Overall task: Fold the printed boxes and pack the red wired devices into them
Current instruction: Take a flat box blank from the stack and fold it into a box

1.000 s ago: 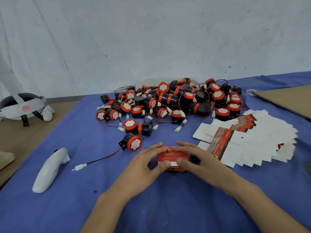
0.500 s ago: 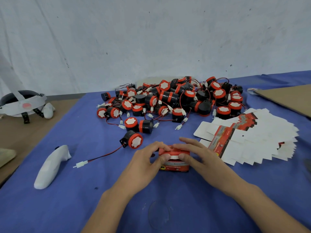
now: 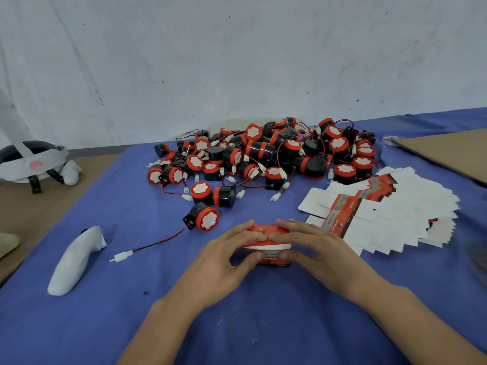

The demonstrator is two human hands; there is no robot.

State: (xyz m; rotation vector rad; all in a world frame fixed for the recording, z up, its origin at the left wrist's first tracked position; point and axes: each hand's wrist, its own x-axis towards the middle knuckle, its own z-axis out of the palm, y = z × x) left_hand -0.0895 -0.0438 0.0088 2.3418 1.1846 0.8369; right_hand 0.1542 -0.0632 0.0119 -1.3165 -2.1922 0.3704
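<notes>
While our left hand (image 3: 221,262) and right hand (image 3: 319,248) clasp the box (image 3: 264,228), fingers over its top, thumbs in front, devices (image 3: 263,154) pile at twelve o'clock, flat boxes (image 3: 395,214) at two.

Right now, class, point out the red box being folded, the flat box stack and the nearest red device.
red box (image 3: 264,228), head view, top flap
flat box stack (image 3: 400,214), head view, white panel
nearest red device (image 3: 208,219), head view, round white face

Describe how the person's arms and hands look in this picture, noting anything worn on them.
The left hand and right hand are bare: no gloves, rings or watch show. The left forearm and right forearm are bare too, with no sleeve in view down to the frame's lower edge.
</notes>
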